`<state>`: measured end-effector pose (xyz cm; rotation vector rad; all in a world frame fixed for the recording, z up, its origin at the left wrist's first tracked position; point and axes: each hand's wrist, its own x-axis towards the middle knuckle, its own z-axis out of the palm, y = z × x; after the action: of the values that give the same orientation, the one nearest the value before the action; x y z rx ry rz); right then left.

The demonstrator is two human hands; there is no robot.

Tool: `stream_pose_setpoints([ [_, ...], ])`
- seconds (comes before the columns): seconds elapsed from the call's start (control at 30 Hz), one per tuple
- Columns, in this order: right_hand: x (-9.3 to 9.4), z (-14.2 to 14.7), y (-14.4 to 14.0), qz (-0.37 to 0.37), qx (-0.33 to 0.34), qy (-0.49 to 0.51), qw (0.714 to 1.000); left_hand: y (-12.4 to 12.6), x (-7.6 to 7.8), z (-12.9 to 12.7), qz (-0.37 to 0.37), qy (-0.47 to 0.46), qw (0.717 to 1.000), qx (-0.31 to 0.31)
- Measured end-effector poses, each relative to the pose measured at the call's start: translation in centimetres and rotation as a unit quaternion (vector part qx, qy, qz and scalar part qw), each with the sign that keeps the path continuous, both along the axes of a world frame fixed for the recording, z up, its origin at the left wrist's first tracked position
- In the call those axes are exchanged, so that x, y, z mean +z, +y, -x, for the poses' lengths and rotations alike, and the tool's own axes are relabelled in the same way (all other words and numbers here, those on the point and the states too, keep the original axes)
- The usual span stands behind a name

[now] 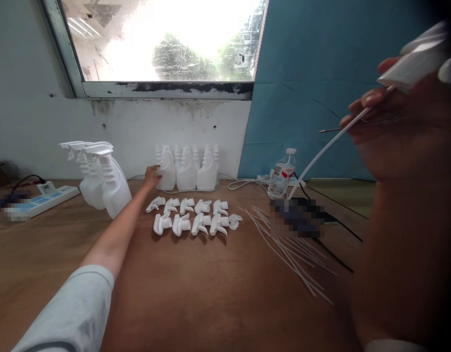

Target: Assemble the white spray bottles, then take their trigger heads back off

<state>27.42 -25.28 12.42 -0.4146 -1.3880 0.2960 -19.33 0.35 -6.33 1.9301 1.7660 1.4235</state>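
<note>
At the left end of the row of white plastic spray bottles (186, 176), my left hand (152, 177) has its fingers closed on the front bottle (167, 172). My right hand (382, 127) is raised close to the camera at the upper right. It grips a white trigger spray head (418, 61), partly cut off by the frame, whose long white dip tube (320, 152) hangs down to the left. A thin metal rod (330, 130) also sticks out from the right fingers. Loose white spray heads (201, 224) lie in two rows before the bottles.
Several bottles with heads fitted (115, 188) stand at left by a power strip (49, 201). Loose white tubes (287, 249) and small white rings (235, 221) lie on the brown table (210, 303). A water bottle (283, 173), a blurred-out item and black cables are at right.
</note>
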Motion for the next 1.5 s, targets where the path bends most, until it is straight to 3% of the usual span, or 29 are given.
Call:
stream_pose_setpoints([
  [0.1, 0.1, 0.8, -0.1, 0.02, 0.096, 0.025, 0.995, 0.1, -0.1, -0.3, -0.018, 0.002, 1.0, 0.0],
  [0.3, 0.1, 1.7, -0.3, 0.032, 0.073, 0.011, 0.997, -1.0, 0.1, -0.9, -0.042, -0.02, 0.999, 0.002],
  [0.43, 0.0, 2.7, 0.0, 0.051, 0.05, -0.01, 0.997, -2.8, 2.0, -1.8, -0.075, -0.064, 0.995, 0.017],
  [0.57, -1.2, 4.1, 0.9, 0.08, 0.046, -0.059, 0.994, -6.9, 4.9, -5.0, -0.109, -0.106, 0.988, -0.023],
  [0.67, -3.9, 6.0, 0.7, 0.096, -0.062, -0.173, 0.978, -13.0, 6.0, -8.7, -0.082, -0.132, 0.976, -0.153],
  [0.7, -5.2, 6.7, 0.4, 0.098, -0.101, -0.237, 0.961, -15.5, 6.0, -9.9, -0.03, -0.196, 0.94, -0.279],
  [0.73, -6.5, 7.4, 0.0, 0.086, -0.123, -0.294, 0.944, -18.0, 5.9, -11.1, 0.039, -0.248, 0.886, -0.39],
  [0.77, -7.9, 8.1, -0.5, 0.079, -0.108, -0.362, 0.922, -20.5, 5.6, -12.0, 0.105, -0.285, 0.833, -0.462],
  [0.83, -10.8, 9.3, -1.5, 0.041, -0.079, -0.464, 0.881, -24.6, 4.6, -13.5, 0.212, -0.328, 0.747, -0.537],
  [0.87, -12.1, 9.8, -1.9, 0.018, -0.082, -0.492, 0.866, -26.1, 4.0, -13.9, 0.247, -0.341, 0.724, -0.547],
  [0.93, -14.5, 10.5, -2.5, -0.026, -0.067, -0.532, 0.843, -28.0, 2.5, -14.5, 0.292, -0.339, 0.722, -0.528],
  [1.07, -17.7, 11.2, -3.0, -0.071, -0.076, -0.582, 0.806, -28.8, -0.3, -14.8, 0.311, -0.317, 0.774, -0.451],
  [1.23, -18.1, 11.0, -2.9, -0.054, -0.13, -0.57, 0.809, -28.3, -2.7, -14.6, 0.299, -0.335, 0.779, -0.438],
  [1.3, -17.3, 10.3, -2.4, -0.006, -0.149, -0.538, 0.83, -28.1, -3.1, -14.5, 0.308, -0.373, 0.764, -0.427],
  [1.37, -16.4, 9.2, -1.4, 0.089, -0.159, -0.492, 0.851, -27.9, -3.1, -14.5, 0.325, -0.419, 0.737, -0.419],
  [1.43, -15.8, 7.8, 0.1, 0.191, -0.182, -0.444, 0.856, -27.7, -2.8, -14.4, 0.344, -0.45, 0.712, -0.415],
  [1.5, -15.7, 6.0, 1.7, 0.24, -0.214, -0.41, 0.854, -27.5, -2.6, -14.3, 0.361, -0.472, 0.696, -0.403],
])
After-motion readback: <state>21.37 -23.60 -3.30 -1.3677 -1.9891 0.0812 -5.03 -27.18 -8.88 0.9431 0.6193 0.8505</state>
